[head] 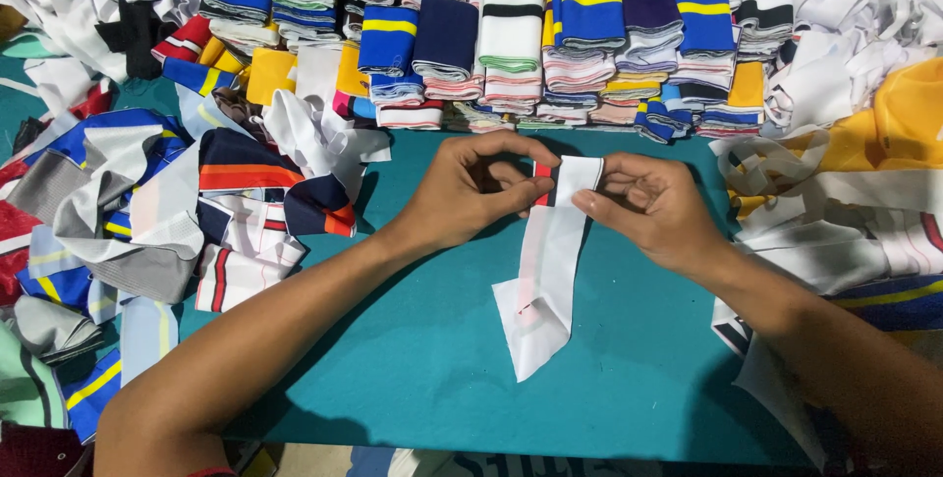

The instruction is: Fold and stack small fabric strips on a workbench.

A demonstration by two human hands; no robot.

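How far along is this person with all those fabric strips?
Done, it seems: rows of folded striped bands stacked along the back of the teal table. In hand: the left hand and right hand pinch the top of one white strip. Left: loose heaps at the left and right.

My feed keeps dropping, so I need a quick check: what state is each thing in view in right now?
White fabric strip: top end held up in both hands, lower end lying on the table.
Left hand: pinching the strip's top edge.
Right hand: pinching the strip's top edge.
Folded striped bands: stacked in rows.
Loose fabric pieces: heaped, unfolded.
Teal table: bearing it all.
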